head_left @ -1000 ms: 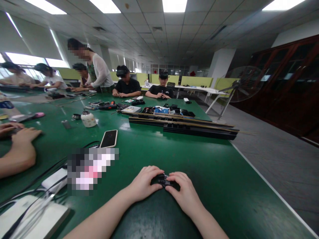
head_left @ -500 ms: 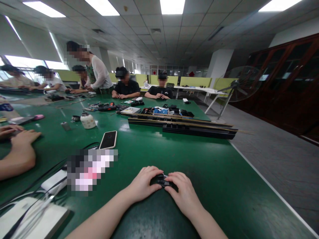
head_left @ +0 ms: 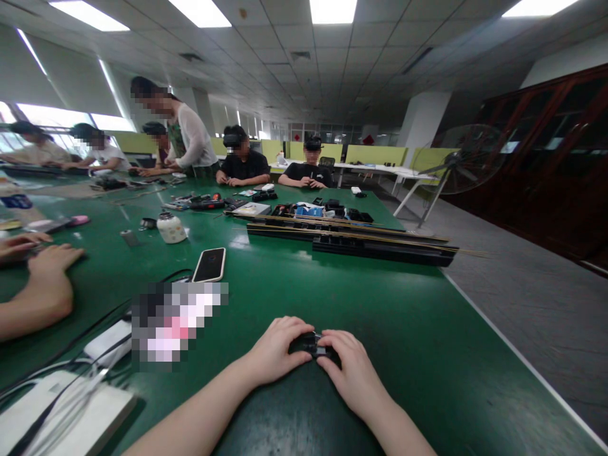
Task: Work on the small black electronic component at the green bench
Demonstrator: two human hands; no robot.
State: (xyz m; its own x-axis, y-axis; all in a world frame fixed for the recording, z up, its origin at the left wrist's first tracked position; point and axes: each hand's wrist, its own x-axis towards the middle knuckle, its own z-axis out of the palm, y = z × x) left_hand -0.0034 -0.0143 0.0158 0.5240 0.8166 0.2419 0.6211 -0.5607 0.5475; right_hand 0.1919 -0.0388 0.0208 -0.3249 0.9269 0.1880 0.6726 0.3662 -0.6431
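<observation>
Component (head_left: 311,346), small and black: held two-handed on or just above the green tabletop (head_left: 389,316), in front of the wearer.
Left hand (head_left: 285,348) curls narrowly about one end, thumb on the near edge, fingers along the far edge; right hand (head_left: 349,362) grips the other end likewise. For good control, apply even pressure from both sides, align the ends squarely and leave the middle visible between the fingertips. Most of the component is covered by the fingers; its exact type, any joint, and contact with the tabletop cannot be made out. Farther out lie a smartphone (head_left: 209,265) and black rails (head_left: 384,252) bearing thin rods. A pixelated patch (head_left: 178,326) masks whatever lies beside the smartphone; a co-worker's forearm (head_left: 40,310) is cut off at the left edge.
</observation>
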